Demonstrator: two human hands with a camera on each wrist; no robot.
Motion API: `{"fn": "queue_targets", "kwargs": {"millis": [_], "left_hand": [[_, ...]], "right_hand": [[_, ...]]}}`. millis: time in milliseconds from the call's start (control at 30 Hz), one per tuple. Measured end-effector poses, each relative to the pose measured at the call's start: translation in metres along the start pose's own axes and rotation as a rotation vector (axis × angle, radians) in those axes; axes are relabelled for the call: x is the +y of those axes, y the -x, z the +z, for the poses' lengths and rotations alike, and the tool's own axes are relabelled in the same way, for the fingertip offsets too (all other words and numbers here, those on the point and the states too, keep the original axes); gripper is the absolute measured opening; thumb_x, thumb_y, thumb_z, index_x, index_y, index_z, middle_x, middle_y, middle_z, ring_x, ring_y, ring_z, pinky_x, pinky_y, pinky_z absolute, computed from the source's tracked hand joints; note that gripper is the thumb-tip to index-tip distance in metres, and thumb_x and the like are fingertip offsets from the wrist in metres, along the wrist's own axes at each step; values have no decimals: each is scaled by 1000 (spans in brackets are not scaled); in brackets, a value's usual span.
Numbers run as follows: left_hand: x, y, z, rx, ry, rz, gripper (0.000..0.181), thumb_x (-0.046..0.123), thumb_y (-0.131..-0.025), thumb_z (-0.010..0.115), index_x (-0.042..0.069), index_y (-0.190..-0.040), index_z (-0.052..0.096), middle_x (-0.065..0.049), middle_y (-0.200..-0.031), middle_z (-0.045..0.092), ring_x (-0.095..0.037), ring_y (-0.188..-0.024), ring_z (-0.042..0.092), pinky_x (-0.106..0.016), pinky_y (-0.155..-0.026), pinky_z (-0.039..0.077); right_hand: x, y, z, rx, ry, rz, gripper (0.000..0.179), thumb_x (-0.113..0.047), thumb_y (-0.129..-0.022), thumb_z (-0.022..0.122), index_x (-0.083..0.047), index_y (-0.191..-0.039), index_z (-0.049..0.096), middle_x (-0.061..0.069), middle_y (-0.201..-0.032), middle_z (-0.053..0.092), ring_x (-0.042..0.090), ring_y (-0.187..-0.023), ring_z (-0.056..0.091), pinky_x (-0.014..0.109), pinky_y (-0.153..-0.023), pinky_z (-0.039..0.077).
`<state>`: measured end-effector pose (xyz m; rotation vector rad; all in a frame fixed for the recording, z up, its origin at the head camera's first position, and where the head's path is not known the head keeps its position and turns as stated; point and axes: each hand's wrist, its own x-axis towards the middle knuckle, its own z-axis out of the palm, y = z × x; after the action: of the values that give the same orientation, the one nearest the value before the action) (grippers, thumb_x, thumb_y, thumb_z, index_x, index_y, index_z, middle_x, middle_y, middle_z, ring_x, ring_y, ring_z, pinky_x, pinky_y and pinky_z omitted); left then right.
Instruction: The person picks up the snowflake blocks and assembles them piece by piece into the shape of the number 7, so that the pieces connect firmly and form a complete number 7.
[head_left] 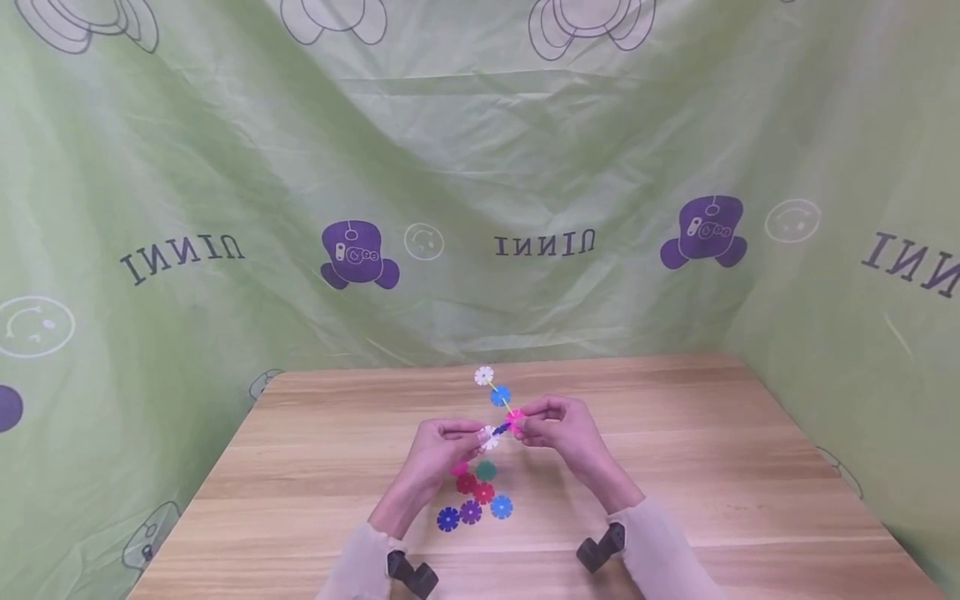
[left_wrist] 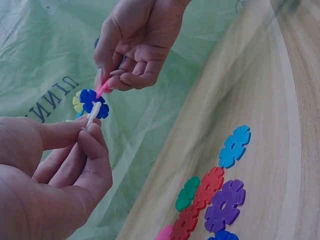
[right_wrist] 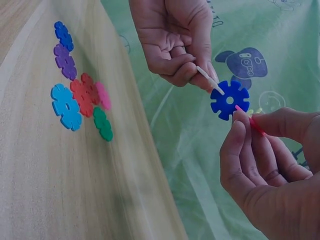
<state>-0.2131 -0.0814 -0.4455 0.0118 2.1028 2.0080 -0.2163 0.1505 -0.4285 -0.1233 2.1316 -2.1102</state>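
Note:
A chain of notched plastic discs is held up over the table between both hands. My left hand [head_left: 442, 454] pinches a white disc [left_wrist: 93, 114], seen edge-on in the left wrist view, between thumb and fingers. That disc meets the rim of a dark blue disc [right_wrist: 230, 100]. On the blue disc's other side sits a pink disc [right_wrist: 256, 125], which my right hand [head_left: 566, 429] pinches. Beyond the pink one, the chain runs on up and left through a light blue disc [head_left: 500, 395] to a white end disc [head_left: 483, 376], with thin yellow pieces between them.
Loose discs lie on the wooden table [head_left: 300, 500] below the hands: a green disc [right_wrist: 103, 124], a light blue disc [right_wrist: 66, 107], a purple disc [left_wrist: 225, 205], a dark blue disc [head_left: 447, 519], red discs [left_wrist: 208, 187] and a pink disc [right_wrist: 103, 96]. A green printed cloth [head_left: 465, 167] hangs behind.

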Motion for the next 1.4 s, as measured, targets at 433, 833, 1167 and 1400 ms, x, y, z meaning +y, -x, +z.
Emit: {"fn": "queue_targets", "kwargs": {"millis": [433, 833, 1167, 1400], "left_hand": [[2, 5, 4, -6, 26, 14, 33, 20, -95, 78, 3, -122, 74, -3, -97, 80, -15, -91, 74, -35, -92, 63], [-3, 7, -6, 11, -106, 37, 38, 30, -94, 79, 8, -124, 74, -6, -112, 79, -29, -110, 71, -39, -93, 60], [-8, 4, -15, 48, -207, 93, 37, 24, -95, 77, 4, -126, 73, -12, -120, 77, -26, -107, 72, -41, -93, 62], [-17, -1, -26, 42, -355, 102, 30, 18, -94, 78, 1, -119, 74, -10, -109, 77, -17, -94, 70, -34, -85, 61]], "right_hand": [[-4, 0, 0, 15, -31, 19, 24, 2, -95, 69, 7, -119, 70, 15, -102, 80, 21, -92, 79, 33, -84, 66], [-7, 3, -3, 14, -22, 28, 25, 1, -95, 70, 6, -120, 70, 16, -104, 79, 21, -92, 79, 33, -85, 66], [-6, 0, -5, 17, -33, 20, 26, 2, -95, 70, 7, -121, 69, 14, -101, 79, 21, -91, 79, 33, -84, 66], [-6, -1, -5, 16, -47, 9, 27, 3, -94, 70, 9, -120, 68, 13, -99, 79, 19, -87, 79, 33, -83, 67]]}}
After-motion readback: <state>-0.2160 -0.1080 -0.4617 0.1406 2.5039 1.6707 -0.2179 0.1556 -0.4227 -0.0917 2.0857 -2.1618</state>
